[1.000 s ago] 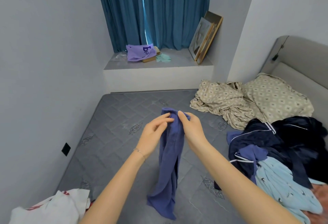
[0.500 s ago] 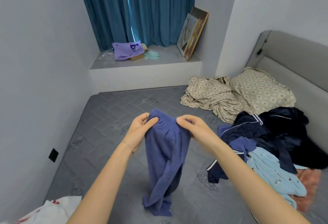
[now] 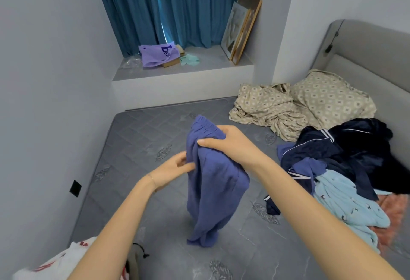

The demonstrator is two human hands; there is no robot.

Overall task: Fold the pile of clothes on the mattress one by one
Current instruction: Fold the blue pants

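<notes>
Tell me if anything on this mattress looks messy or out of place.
Nothing spilled or damaged. The clothes pile sprawls tangled on the right of the mattress, a patterned sheet lies crumpled beside the pillow, and blue trousers hang bunched from the left hand and right hand.

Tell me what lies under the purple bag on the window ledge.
A flat brown box pokes out from under the purple bag on the ledge. The bag covers most of it, so anything else beneath is hidden.
</notes>
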